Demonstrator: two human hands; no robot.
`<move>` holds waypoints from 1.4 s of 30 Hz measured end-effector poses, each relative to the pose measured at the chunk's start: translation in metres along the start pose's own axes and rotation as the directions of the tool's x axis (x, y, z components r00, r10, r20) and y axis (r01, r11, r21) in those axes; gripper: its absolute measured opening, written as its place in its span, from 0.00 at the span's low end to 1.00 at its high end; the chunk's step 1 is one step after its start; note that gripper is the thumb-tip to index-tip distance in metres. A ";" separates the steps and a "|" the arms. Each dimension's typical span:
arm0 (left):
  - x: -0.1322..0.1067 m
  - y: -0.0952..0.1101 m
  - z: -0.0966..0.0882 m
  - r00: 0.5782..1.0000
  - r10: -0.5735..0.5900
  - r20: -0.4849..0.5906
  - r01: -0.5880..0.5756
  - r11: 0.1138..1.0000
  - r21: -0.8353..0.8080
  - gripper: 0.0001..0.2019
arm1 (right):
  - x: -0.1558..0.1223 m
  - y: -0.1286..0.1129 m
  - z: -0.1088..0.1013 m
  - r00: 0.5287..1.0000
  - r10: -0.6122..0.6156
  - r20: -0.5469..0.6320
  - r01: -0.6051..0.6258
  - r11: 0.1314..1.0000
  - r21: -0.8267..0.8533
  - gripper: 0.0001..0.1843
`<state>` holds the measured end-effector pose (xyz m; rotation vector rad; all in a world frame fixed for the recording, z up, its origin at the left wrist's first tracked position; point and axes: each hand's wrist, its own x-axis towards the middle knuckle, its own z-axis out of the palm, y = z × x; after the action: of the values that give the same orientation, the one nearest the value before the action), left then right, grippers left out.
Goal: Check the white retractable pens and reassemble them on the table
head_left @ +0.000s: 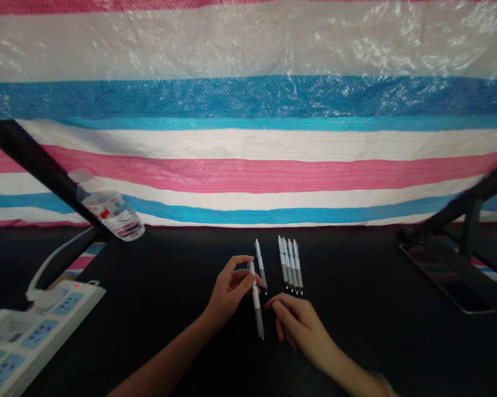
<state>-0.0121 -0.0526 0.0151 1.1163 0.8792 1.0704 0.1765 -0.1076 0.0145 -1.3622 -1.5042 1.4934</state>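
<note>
My left hand point(230, 292) pinches a white pen with a grey tip point(256, 300) near its upper end, and the pen points down toward me. A second white pen point(260, 264) lies just beyond my left fingertips, close to the held pen. My right hand point(297, 322) rests on the black tabletop point(356, 331) with loosely curled fingers, holding nothing. Its fingertips are close to the held pen. Farther ahead, several matching white pens point(290, 264) lie side by side, tips toward me.
A white power strip point(29, 325) with a cable sits at the left front. A water bottle point(112, 212) leans near a black frame bar point(37, 171). A phone point(444, 278) lies at the right, and a striped plastic tarp point(248, 138) hangs behind the table.
</note>
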 end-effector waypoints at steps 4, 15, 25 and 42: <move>0.002 0.002 0.002 1.000 -0.010 -0.006 0.010 1.000 0.016 0.22 | 0.003 0.001 -0.001 1.000 0.015 0.010 -0.016 0.998 0.064 0.30; 0.002 -0.001 0.001 0.999 -0.028 -0.044 0.029 0.999 0.017 0.21 | 0.004 0.001 -0.002 0.999 0.023 0.028 -0.025 0.996 0.083 0.28; 0.004 0.002 0.003 0.989 -0.047 -0.141 0.044 0.999 -0.026 0.24 | 0.004 -0.001 -0.002 0.999 0.030 0.018 -0.031 0.997 0.075 0.28; 0.005 -0.003 0.000 0.993 -0.051 -0.107 0.047 0.998 -0.036 0.27 | 0.006 0.005 -0.002 0.999 0.026 0.035 -0.029 0.996 0.080 0.27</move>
<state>-0.0100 -0.0479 0.0122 1.0122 0.9657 1.1087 0.1782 -0.1019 0.0087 -1.3213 -1.4352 1.5847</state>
